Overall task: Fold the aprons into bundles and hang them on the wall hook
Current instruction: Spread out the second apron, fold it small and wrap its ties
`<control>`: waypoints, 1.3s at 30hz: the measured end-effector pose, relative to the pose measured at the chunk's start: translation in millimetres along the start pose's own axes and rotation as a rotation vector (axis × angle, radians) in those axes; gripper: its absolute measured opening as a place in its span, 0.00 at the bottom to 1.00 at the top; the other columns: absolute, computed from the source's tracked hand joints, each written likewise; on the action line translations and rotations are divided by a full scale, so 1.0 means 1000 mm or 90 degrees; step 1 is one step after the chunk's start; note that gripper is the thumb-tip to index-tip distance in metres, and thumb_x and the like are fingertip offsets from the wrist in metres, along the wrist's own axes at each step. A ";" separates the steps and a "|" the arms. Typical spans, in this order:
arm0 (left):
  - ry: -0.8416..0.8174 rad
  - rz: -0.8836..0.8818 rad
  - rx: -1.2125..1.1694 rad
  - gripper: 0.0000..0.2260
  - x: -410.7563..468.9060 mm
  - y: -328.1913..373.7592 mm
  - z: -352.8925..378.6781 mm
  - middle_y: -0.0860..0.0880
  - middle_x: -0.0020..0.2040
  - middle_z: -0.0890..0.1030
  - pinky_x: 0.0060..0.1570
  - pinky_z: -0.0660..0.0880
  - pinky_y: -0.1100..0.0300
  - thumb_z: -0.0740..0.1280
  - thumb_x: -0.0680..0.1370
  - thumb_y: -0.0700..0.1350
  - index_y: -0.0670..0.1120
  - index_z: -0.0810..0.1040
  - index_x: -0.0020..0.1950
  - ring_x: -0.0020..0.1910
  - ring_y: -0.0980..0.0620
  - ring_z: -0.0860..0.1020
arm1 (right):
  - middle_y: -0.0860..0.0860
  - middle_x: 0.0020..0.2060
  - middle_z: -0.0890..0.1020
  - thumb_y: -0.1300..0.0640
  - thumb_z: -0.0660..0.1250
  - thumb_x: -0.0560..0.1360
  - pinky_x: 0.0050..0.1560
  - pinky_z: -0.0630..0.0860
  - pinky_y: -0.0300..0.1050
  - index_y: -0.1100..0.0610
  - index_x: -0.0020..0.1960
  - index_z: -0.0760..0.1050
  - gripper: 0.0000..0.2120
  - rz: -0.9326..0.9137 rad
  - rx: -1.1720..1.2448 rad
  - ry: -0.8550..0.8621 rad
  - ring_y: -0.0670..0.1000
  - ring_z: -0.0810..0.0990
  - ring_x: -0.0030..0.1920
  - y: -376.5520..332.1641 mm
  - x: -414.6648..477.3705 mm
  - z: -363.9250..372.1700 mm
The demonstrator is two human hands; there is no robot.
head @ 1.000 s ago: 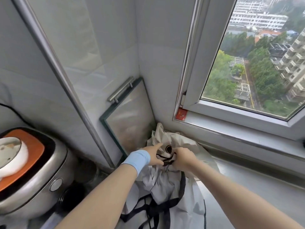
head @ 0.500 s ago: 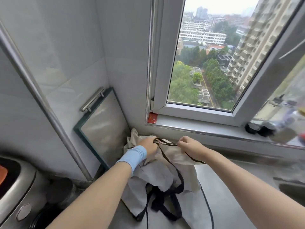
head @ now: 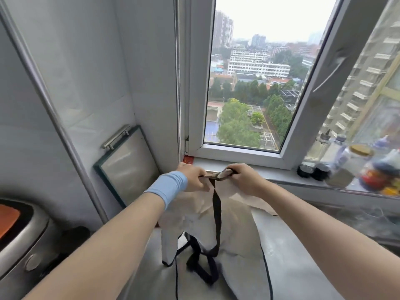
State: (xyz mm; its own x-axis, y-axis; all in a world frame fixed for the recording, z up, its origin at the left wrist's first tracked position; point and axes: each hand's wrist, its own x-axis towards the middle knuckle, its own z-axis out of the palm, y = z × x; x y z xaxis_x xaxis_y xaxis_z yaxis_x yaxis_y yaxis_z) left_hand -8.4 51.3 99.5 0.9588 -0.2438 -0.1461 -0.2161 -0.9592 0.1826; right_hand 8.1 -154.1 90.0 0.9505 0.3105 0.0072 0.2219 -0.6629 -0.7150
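A white apron (head: 233, 215) with black trim and black straps (head: 217, 215) hangs from both my hands in front of the window sill. My left hand (head: 191, 177), with a light blue wristband, grips the top edge on the left. My right hand (head: 243, 177) grips the strap loop at the top right. The two hands are close together, a short stretch of strap between them. The apron's lower part and its tangled straps rest on the counter (head: 303, 263). No wall hook is in view.
A glass board with a metal handle (head: 127, 167) leans in the corner at left. A steel cooker (head: 19, 241) sits at the lower left. Jars and bottles (head: 355, 167) crowd the window sill at right. The window (head: 249, 94) is ahead.
Both hands have lifted the apron's top off the counter up to sill height. The view has tilted up and to the right, so more of the window shows.
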 end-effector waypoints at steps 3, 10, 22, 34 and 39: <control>-0.029 -0.045 0.118 0.13 -0.012 0.007 -0.013 0.52 0.38 0.77 0.65 0.59 0.52 0.64 0.75 0.59 0.51 0.78 0.39 0.51 0.47 0.75 | 0.47 0.30 0.76 0.65 0.56 0.69 0.38 0.65 0.46 0.51 0.33 0.74 0.14 -0.006 0.025 0.040 0.50 0.70 0.35 0.006 -0.012 -0.026; 0.037 -0.078 -0.172 0.12 -0.049 0.078 -0.037 0.47 0.37 0.73 0.35 0.65 0.59 0.60 0.82 0.48 0.45 0.74 0.41 0.38 0.47 0.70 | 0.52 0.58 0.78 0.57 0.61 0.71 0.60 0.71 0.52 0.48 0.61 0.75 0.19 0.061 -0.291 0.033 0.56 0.74 0.60 -0.004 -0.069 -0.079; -0.077 -0.106 0.086 0.11 -0.139 0.130 -0.070 0.53 0.36 0.78 0.37 0.72 0.61 0.76 0.67 0.55 0.50 0.77 0.37 0.38 0.49 0.77 | 0.52 0.37 0.83 0.55 0.66 0.75 0.44 0.77 0.49 0.56 0.44 0.82 0.07 -0.154 -0.128 -0.016 0.57 0.80 0.43 -0.031 -0.138 -0.083; -0.006 -0.073 0.046 0.10 -0.202 0.142 -0.085 0.52 0.34 0.77 0.34 0.71 0.61 0.77 0.67 0.51 0.50 0.78 0.39 0.35 0.50 0.76 | 0.47 0.41 0.82 0.54 0.66 0.76 0.39 0.74 0.43 0.50 0.55 0.81 0.10 -0.225 -0.075 -0.080 0.50 0.79 0.41 -0.104 -0.194 -0.056; -0.039 -0.173 0.055 0.11 -0.248 0.090 -0.067 0.49 0.40 0.79 0.41 0.73 0.59 0.74 0.71 0.51 0.46 0.82 0.47 0.40 0.48 0.77 | 0.48 0.37 0.80 0.63 0.60 0.75 0.30 0.69 0.35 0.54 0.47 0.82 0.12 -0.152 -0.142 -0.055 0.50 0.77 0.38 -0.116 -0.208 -0.051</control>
State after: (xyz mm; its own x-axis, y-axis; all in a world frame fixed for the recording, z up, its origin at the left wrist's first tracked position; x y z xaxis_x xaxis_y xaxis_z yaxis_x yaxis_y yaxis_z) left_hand -252.7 35.1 217.5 0.9712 0.0183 -0.2376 0.0300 -0.9985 0.0456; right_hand -204.1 -176.3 206.7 0.8457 0.5261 0.0898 0.4880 -0.6940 -0.5294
